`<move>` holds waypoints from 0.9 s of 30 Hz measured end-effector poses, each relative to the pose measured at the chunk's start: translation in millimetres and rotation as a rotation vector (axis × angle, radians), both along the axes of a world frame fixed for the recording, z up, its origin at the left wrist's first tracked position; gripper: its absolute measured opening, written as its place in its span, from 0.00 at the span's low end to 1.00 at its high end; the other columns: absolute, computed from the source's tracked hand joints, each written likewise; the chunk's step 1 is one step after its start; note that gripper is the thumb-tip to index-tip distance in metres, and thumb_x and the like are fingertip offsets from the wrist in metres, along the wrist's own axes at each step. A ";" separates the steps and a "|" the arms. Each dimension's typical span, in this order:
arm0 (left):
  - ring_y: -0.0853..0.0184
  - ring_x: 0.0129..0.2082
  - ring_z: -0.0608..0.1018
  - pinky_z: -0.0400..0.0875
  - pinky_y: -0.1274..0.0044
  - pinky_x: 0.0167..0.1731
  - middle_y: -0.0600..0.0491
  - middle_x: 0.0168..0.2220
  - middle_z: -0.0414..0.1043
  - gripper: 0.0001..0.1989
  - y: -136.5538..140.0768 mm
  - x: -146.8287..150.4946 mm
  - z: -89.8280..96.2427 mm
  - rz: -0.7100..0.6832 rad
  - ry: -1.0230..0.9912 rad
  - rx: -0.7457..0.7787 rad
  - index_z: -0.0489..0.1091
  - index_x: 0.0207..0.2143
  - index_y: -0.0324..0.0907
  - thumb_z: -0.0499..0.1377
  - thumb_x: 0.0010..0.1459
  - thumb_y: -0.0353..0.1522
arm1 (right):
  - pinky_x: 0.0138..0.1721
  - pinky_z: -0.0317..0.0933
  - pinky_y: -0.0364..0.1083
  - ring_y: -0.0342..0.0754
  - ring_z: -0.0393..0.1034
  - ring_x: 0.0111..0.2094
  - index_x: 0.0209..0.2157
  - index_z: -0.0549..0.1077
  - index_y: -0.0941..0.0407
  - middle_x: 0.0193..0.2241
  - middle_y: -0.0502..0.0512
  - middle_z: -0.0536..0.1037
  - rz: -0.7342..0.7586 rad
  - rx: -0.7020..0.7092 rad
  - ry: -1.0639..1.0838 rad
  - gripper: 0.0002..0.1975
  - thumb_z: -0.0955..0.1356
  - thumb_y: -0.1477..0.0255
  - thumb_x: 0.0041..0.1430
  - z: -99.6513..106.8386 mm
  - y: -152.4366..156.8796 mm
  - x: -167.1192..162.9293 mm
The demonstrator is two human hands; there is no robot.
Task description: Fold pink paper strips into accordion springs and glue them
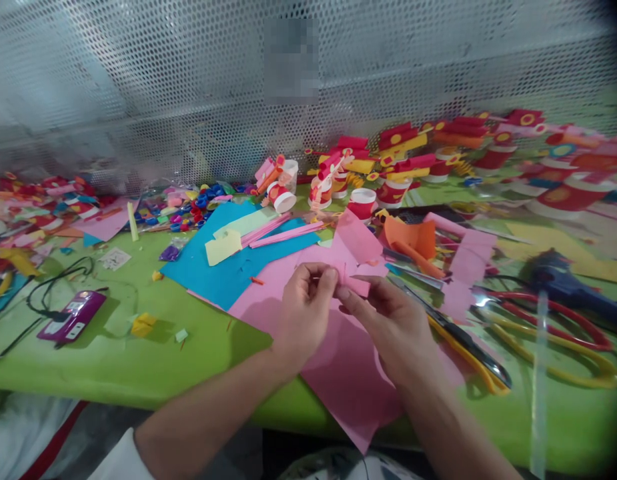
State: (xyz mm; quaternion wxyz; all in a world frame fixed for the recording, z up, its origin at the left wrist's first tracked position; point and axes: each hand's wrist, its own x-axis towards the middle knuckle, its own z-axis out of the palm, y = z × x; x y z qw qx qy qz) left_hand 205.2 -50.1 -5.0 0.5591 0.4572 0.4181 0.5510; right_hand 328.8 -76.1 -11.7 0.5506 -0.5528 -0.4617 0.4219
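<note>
Between both my hands is a small piece of pink paper [355, 285], partly hidden by the fingers. My left hand [308, 303] pinches its left end with thumb and forefinger. The fingers of my right hand [388, 313] are closed on its right side. Beneath them a large pink sheet [351, 373] lies on the green table [198, 373], one corner reaching past the front edge. A blue sheet [208, 267] lies partly beside it, bearing pink paper strips [288, 235] and a pale yellow piece of paper [223, 248].
At right lie scissors with red and yellow handles [553, 340], a yellow-and-black cutter [468, 353], a dark blue glue gun [563, 280] and a clear glue stick [539, 387]. Red cup models [393, 193] line the back before a perforated metal panel [188, 87]. A purple device [73, 317] with cables lies left.
</note>
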 end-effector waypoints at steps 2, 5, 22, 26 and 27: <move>0.69 0.35 0.76 0.74 0.75 0.40 0.53 0.34 0.73 0.11 -2.7 2.4 -0.3 -0.029 -0.039 -0.027 0.70 0.38 0.40 0.62 0.63 0.39 | 0.37 0.71 0.47 0.49 0.75 0.36 0.38 0.79 0.55 0.32 0.52 0.80 -0.008 0.014 0.016 0.15 0.76 0.59 0.54 1.3 -0.8 0.2; 0.68 0.35 0.78 0.75 0.72 0.42 0.53 0.35 0.74 0.12 -5.3 4.1 3.0 -0.107 -0.122 -0.062 0.70 0.39 0.40 0.63 0.61 0.39 | 0.40 0.72 0.47 0.49 0.77 0.37 0.36 0.79 0.54 0.33 0.52 0.81 -0.022 0.058 0.104 0.11 0.75 0.62 0.57 3.2 -2.6 0.1; 0.71 0.28 0.77 0.76 0.76 0.33 0.56 0.27 0.74 0.07 10.8 -21.6 22.7 -0.305 -0.016 -0.139 0.74 0.27 0.39 0.69 0.50 0.32 | 0.31 0.67 0.46 0.48 0.73 0.29 0.32 0.79 0.51 0.30 0.50 0.80 -0.034 0.071 0.055 0.10 0.77 0.61 0.53 3.9 -6.2 2.2; 0.71 0.29 0.78 0.77 0.75 0.36 0.54 0.27 0.76 0.08 11.7 -23.1 22.0 -0.304 -0.005 -0.089 0.76 0.28 0.38 0.69 0.53 0.34 | 0.30 0.68 0.45 0.47 0.73 0.29 0.30 0.79 0.51 0.28 0.50 0.78 -0.096 0.107 0.078 0.11 0.78 0.62 0.50 10.2 -6.4 -2.8; 0.71 0.28 0.78 0.77 0.75 0.36 0.53 0.27 0.77 0.09 11.7 -23.0 22.1 -0.299 -0.010 -0.089 0.76 0.28 0.38 0.69 0.53 0.34 | 0.30 0.68 0.45 0.46 0.72 0.29 0.30 0.79 0.51 0.28 0.50 0.77 -0.107 0.126 0.076 0.10 0.79 0.63 0.49 11.7 -6.4 -3.4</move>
